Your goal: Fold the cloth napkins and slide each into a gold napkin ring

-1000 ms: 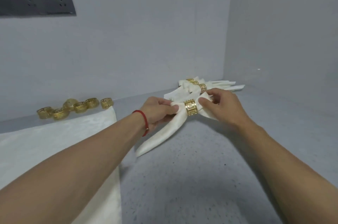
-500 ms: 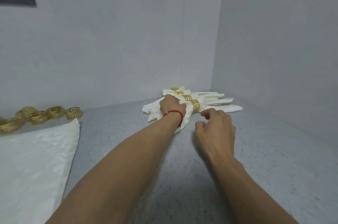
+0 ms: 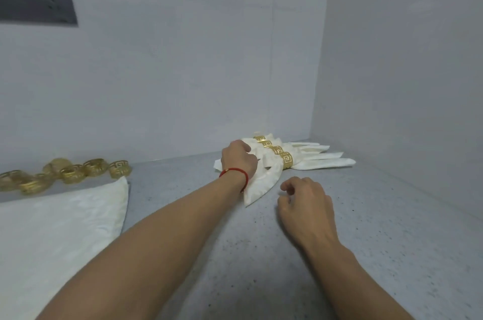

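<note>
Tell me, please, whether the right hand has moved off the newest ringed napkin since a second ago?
Yes. The right hand has let go and drawn back toward the person, now apart from the ringed napkins stacked in the corner.

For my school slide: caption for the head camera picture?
Left hand sets a ringed napkin beside finished ones.

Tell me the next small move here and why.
Probably let go with the left hand and reach for the flat napkin: the nearest ringed napkin already lies against the finished row, the right hand holds nothing, and loose gold rings wait.
</note>
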Available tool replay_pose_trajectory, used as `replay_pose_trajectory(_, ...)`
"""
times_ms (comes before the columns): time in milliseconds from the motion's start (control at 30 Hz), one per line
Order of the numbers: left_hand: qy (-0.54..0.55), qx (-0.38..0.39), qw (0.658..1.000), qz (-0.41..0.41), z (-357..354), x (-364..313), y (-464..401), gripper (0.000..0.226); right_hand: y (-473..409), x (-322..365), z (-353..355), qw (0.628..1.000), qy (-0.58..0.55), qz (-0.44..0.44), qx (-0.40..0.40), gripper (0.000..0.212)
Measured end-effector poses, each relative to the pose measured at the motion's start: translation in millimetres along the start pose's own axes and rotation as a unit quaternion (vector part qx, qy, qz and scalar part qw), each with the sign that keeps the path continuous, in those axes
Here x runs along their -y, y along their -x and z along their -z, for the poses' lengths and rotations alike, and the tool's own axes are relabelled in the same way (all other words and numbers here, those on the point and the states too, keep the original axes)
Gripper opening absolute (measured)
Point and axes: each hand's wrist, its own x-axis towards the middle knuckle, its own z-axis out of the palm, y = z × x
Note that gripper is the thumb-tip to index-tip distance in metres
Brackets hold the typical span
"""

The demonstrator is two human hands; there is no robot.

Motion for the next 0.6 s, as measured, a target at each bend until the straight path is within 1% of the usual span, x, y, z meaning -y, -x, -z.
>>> replay_pose_trajectory(100,-0.039,0.031,0.995,-0.085,49,13,29,0.031,11,10,1,0.998,-0.007,0.067,0.018,0.03)
replay_pose_trajectory(167,-0.086,0.056,0.986,-0.128,92,25,61,0.031,28,26,5,0.989,-0.006,0.141,0.045,0.029)
replay_pose_trajectory(200,-0.109,0.064,0.981,-0.146,112,33,78,0.032,40,35,7,0.979,0.007,0.194,0.058,0.027)
replay_pose_trajectory(267,-0.14,0.074,0.974,-0.159,160,50,115,0.034,69,61,11,0.946,0.053,0.311,0.071,0.021)
replay_pose_trajectory(300,-0.146,0.079,0.975,-0.151,184,59,133,0.034,85,77,15,0.928,0.058,0.359,0.081,0.018)
replay_pose_trajectory(333,-0.147,0.082,0.976,-0.14,206,71,151,0.035,102,93,19,0.915,0.041,0.389,0.103,0.017)
replay_pose_trajectory(400,-0.155,0.082,0.977,-0.121,252,91,184,0.033,133,129,31,0.896,-0.046,0.408,0.168,0.018)
replay_pose_trajectory(467,-0.166,0.083,0.978,-0.1,297,113,218,0.031,163,168,49,0.862,-0.117,0.414,0.269,0.014)
replay_pose_trajectory(533,-0.175,0.083,0.978,-0.078,336,133,255,0.03,191,201,64,0.809,-0.121,0.427,0.386,0.012)
replay_pose_trajectory(567,-0.188,0.079,0.976,-0.074,359,144,276,0.028,205,218,68,0.782,-0.099,0.431,0.44,0.016)
replay_pose_trajectory(600,-0.215,0.073,0.969,-0.093,372,152,291,0.026,211,227,69,0.761,-0.068,0.427,0.483,0.02)
